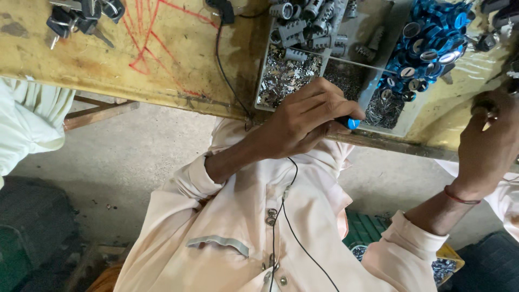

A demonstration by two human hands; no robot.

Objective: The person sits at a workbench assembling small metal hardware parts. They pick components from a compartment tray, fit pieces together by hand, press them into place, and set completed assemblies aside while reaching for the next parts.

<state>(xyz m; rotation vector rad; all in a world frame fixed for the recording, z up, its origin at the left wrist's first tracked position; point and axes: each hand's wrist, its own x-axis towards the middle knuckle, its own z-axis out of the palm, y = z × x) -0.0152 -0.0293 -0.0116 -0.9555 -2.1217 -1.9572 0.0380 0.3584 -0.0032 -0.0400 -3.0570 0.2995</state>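
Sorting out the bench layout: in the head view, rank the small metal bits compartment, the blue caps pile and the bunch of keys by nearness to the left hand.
From the left hand:
1. Small metal bits, just above it.
2. Blue caps, upper right.
3. Keys, far upper left.

single head view, looking steeply down past the chest at the bench [162, 70] edge and tray [346, 70], close in.

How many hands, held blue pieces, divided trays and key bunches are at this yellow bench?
Hands: 2, left hand, right hand
Small blue round piece in left fingers: 1
Grey divided plastic tray: 1
Bunch of black-headed keys: 1
Total: 5
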